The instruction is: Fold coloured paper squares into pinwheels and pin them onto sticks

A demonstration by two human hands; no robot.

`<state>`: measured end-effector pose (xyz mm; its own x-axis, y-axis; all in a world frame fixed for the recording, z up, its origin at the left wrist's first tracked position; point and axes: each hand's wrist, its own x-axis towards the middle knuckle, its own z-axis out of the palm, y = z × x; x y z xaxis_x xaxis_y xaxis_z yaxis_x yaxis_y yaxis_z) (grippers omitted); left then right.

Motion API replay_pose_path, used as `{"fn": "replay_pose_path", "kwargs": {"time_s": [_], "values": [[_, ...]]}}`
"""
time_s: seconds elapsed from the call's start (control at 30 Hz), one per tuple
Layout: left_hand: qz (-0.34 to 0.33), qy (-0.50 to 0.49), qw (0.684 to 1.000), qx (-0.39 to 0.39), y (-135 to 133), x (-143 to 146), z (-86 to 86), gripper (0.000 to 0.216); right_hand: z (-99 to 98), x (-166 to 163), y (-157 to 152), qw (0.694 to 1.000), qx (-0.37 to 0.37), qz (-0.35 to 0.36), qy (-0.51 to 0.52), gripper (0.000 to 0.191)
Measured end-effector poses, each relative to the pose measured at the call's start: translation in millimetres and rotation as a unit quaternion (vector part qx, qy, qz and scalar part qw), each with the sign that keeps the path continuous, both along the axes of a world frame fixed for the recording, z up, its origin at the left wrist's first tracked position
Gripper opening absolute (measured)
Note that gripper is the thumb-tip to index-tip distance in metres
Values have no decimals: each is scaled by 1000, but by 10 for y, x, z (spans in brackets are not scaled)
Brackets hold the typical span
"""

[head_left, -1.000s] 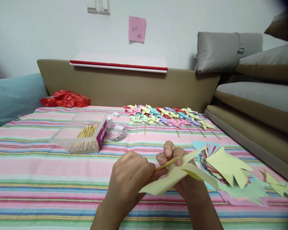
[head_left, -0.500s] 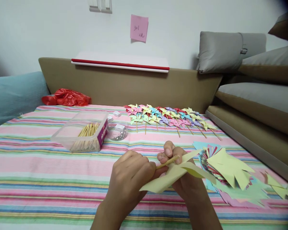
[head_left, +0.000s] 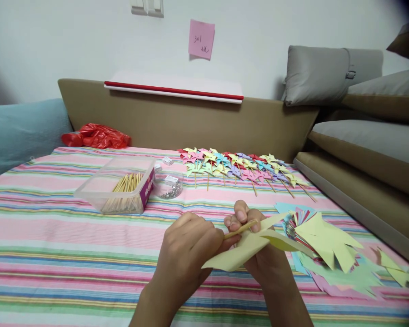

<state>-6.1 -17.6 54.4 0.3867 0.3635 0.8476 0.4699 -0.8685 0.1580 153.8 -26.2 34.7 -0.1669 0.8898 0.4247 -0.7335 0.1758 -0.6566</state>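
My left hand (head_left: 191, 250) is closed round a thin wooden stick (head_left: 236, 230), which slants up to the right. The stick's far end lies against the middle of a pale yellow paper pinwheel (head_left: 235, 255). With fingers and thumb pinched together, my right hand (head_left: 259, 245) grips the pinwheel where it meets the stick. Whether a pin joins the two is hidden by the fingers. To the right, a pile of cut paper pieces (head_left: 323, 238) lies on the cloth, a yellow one on top.
A clear plastic box (head_left: 98, 186) holds many wooden sticks (head_left: 124, 193). Beside it stands a round clear dish of metal pins (head_left: 170, 190) near small white boxes. Finished pinwheels (head_left: 238, 165) lie in rows at the back. A red plastic bag (head_left: 102, 136) and stacked cushions (head_left: 371, 141) edge the striped cloth (head_left: 71, 236).
Both hands keep the same grip on the stick and pinwheel. The whole view has shifted slightly, with little other movement.
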Motion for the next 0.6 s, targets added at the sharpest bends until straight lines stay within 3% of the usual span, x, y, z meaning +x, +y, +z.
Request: {"fn": "replay_pose_path", "kwargs": {"time_s": [0.6], "values": [[12,17,1000,11,-13,-25,20,25,37,-34,25,1000,0,-1,3,8]]}}
